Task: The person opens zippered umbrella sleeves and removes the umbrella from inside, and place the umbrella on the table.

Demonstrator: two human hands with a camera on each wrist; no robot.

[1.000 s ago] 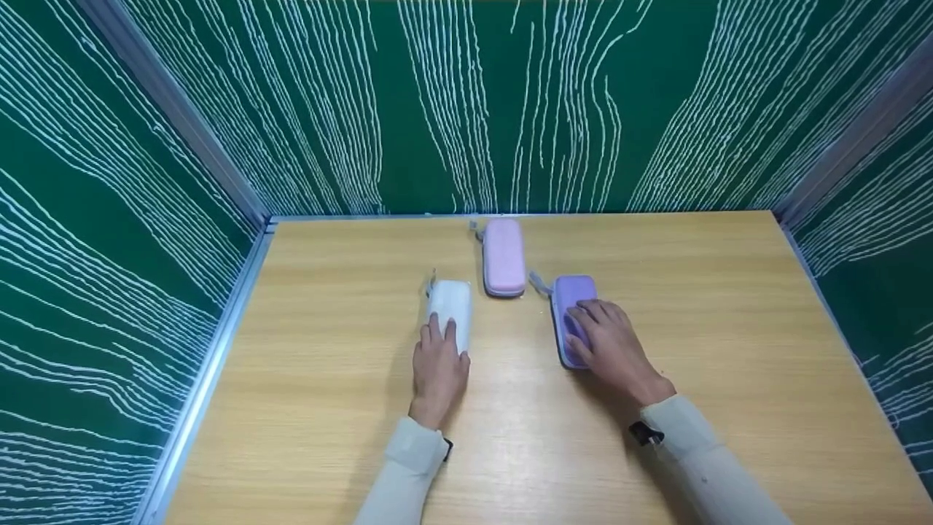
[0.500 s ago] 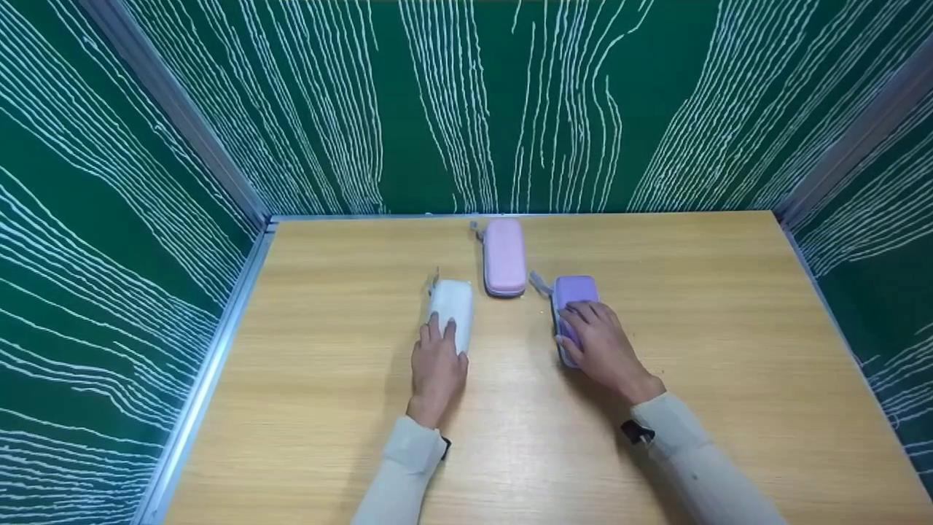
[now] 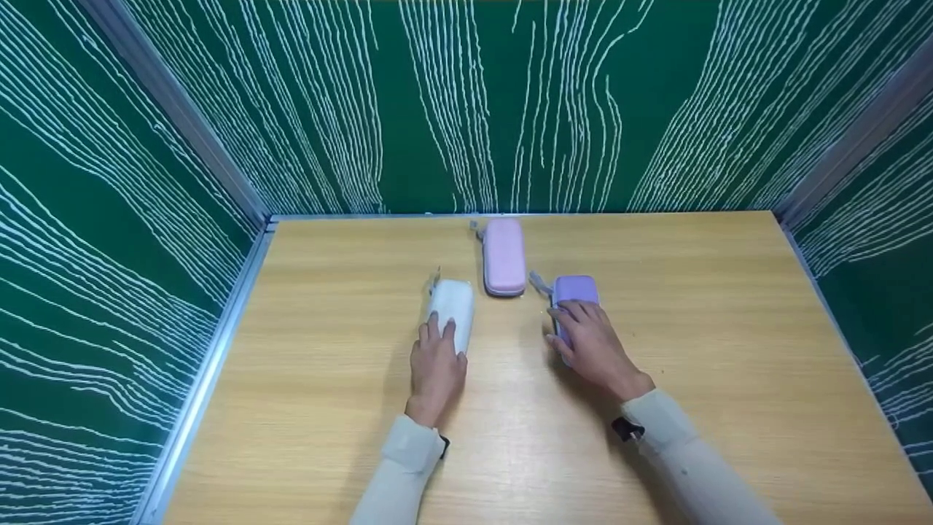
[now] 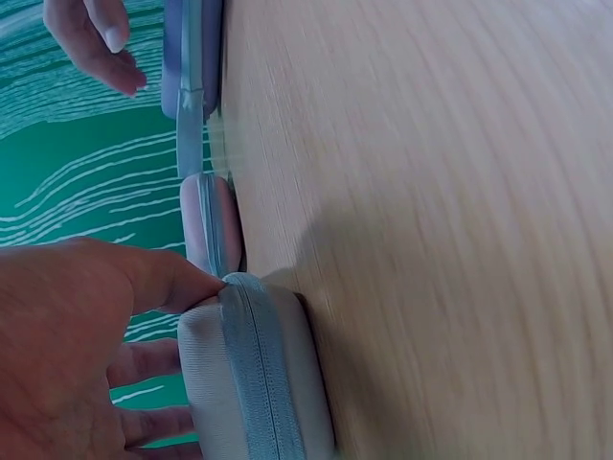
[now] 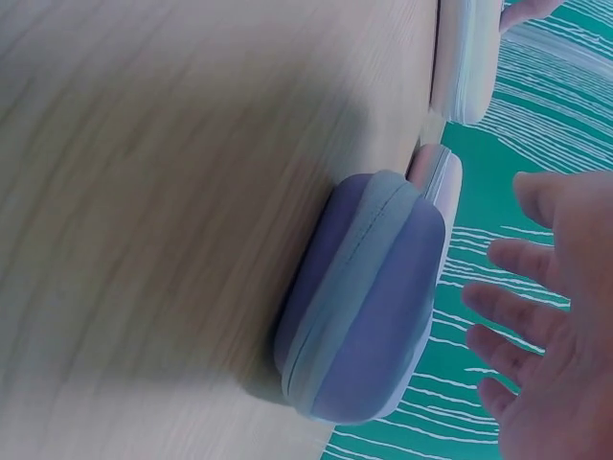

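Note:
A white zip case (image 3: 452,302) lies on the table to the left, in front of my left hand (image 3: 437,372). Two fingers reach over its top, while the thumb (image 4: 182,280) touches the edge by the zip in the left wrist view. My right hand (image 3: 598,346) is over a purple zip case (image 3: 577,286), covering much of it in the head view. In the right wrist view, its spread fingers stand apart from the purple case (image 5: 378,307). Farther back, between the two, lies a pink zip case (image 3: 504,255), with no hand on it.
The wooden table (image 3: 350,408) ends at a green back wall (image 3: 393,109) with white wavy lines. Similar panels stand on both sides, with metal posts (image 3: 182,117) at the corners. Grey pull straps stick out from the cases' far ends.
My right hand has slid left across the purple case, which has barely moved. The white case has turned very slightly, its far end to the right. The pink case is still.

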